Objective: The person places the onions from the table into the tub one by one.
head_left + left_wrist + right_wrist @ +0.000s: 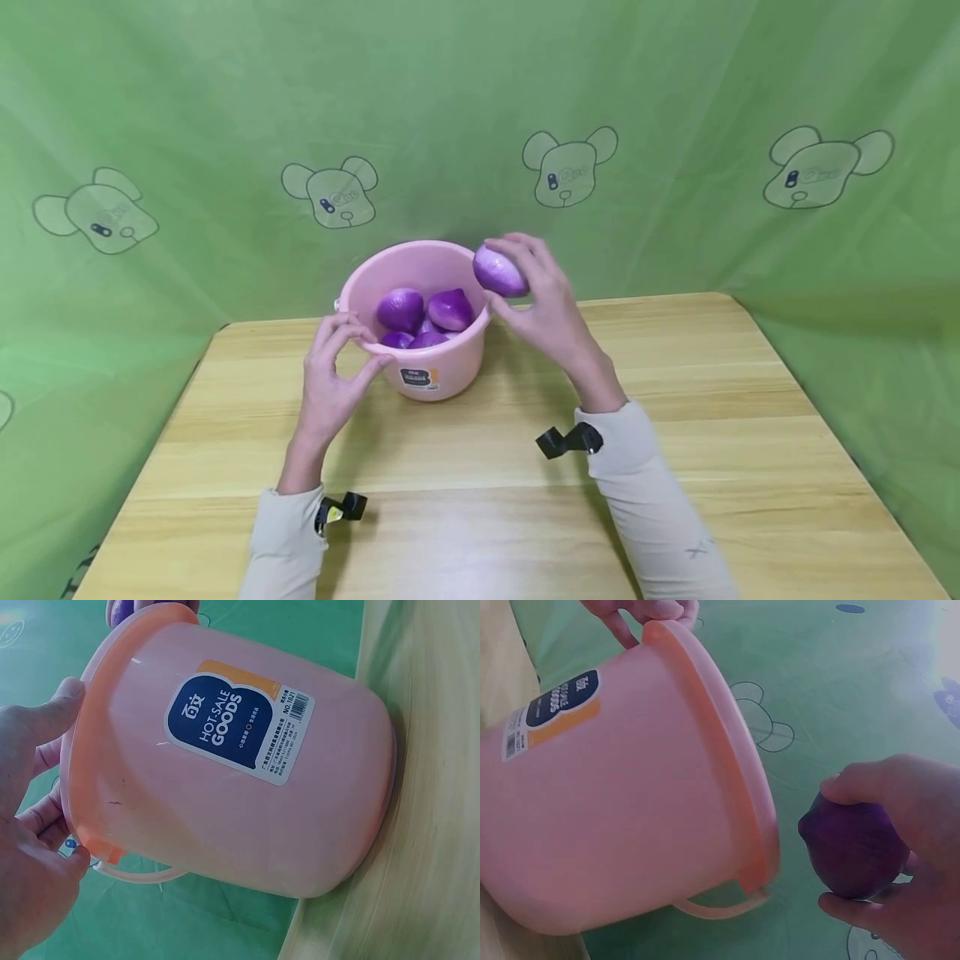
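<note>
A pink plastic bucket [450,367] stands on the table near its back edge, with several purple onions [401,310] inside. On its front left rim, my left hand [332,367] pinches the edge between thumb and fingers; the left wrist view shows the same hand [34,840] at the rim beside the label. My right hand [551,317] grips another purple onion [500,271] by the bucket's right rim. In the right wrist view this onion [855,844] sits between thumb and fingers, a short gap away from the rim, its pointed end facing the bucket.
The wooden table [675,467] reaches back to a green curtain [450,100] printed with bear faces, which also hangs down both sides. A white label [240,724] is stuck on the bucket's front. Its handle [720,909] hangs down at the side.
</note>
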Motion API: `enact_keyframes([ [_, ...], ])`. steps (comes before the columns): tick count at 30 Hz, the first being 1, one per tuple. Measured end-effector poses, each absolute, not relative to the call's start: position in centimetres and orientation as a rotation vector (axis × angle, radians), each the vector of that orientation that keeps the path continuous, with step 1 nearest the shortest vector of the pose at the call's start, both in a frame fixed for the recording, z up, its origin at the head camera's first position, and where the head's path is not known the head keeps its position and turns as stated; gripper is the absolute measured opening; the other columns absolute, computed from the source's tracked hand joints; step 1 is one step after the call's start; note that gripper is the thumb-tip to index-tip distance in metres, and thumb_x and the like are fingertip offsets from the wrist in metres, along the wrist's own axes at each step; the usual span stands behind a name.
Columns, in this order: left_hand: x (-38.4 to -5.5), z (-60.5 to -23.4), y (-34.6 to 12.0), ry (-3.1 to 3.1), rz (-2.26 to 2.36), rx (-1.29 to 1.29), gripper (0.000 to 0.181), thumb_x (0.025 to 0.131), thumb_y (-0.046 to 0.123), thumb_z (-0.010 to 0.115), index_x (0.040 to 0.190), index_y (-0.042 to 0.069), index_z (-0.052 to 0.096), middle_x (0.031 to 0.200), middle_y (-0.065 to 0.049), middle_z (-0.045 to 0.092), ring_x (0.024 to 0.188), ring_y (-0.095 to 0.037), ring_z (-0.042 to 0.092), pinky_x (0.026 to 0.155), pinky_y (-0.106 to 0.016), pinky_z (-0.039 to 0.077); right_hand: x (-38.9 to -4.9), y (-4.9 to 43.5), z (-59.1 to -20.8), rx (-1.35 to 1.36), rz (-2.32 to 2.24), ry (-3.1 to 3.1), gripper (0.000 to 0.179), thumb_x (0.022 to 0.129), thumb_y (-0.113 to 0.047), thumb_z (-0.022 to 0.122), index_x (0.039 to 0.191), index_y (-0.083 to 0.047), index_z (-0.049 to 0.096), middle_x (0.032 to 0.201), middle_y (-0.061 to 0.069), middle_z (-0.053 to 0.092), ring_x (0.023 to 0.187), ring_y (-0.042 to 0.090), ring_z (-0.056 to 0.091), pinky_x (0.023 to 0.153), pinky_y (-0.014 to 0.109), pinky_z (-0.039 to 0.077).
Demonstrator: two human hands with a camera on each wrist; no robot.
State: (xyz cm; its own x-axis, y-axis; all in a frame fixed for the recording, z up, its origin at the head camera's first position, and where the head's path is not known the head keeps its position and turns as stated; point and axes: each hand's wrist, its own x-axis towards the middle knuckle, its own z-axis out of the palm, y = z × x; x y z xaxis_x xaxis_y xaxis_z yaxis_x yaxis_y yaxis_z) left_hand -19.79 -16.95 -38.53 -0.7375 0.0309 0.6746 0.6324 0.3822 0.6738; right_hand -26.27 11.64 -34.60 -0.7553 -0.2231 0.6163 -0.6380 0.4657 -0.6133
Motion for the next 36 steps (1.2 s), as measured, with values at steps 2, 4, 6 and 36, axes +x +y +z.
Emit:
enact_keyframes([
  [2,-19.8,-38.6,-17.0,-2.076,-1.37,-0.561,0.031,0.073,-0.012,0.084,0.097,-0.011,0.065,0.115,-0.03,0.057,0.115,-0.053,0.051,0.121,-0.06,0.025,-26.3,11.3,-34.8,0.728,1.226,-2.274,0.066,0.083,-0.003,0.082,0.143,-0.016,0.057,0.148,0.011,0.048,0.13,0.03,0.054,0.106,0.045,0.051],
  [4,-19.7,-38.7,-17.0,-2.078,-1.367,-0.557,0.031,0.073,-0.012,0.084,0.097,-0.011,0.065,0.115,-0.029,0.057,0.115,-0.052,0.051,0.121,-0.06,0.025,-26.4,11.0,-35.0,0.733,1.222,-2.285,0.065,0.084,-0.006,0.082,0.144,-0.016,0.057,0.147,0.011,0.048,0.129,0.029,0.054,0.105,0.043,0.052],
  [6,-19.7,-38.6,-17.0,-2.075,-1.362,-0.558,0.031,0.073,-0.012,0.084,0.097,-0.011,0.065,0.114,-0.03,0.057,0.114,-0.051,0.052,0.121,-0.06,0.026,-26.5,10.8,-35.1,0.737,1.22,-2.291,0.064,0.085,-0.009,0.082,0.144,-0.016,0.057,0.147,0.01,0.048,0.129,0.028,0.054,0.104,0.043,0.053],
  [36,-20.0,-38.6,-17.0,-2.068,-1.358,-0.571,0.031,0.073,-0.011,0.085,0.097,-0.011,0.065,0.116,-0.029,0.057,0.118,-0.049,0.051,0.122,-0.057,0.026,-26.5,7.5,-35.3,0.861,1.221,-2.396,0.065,0.087,-0.013,0.082,0.146,-0.018,0.054,0.151,0.006,0.046,0.131,0.027,0.053,0.106,0.047,0.05],
])
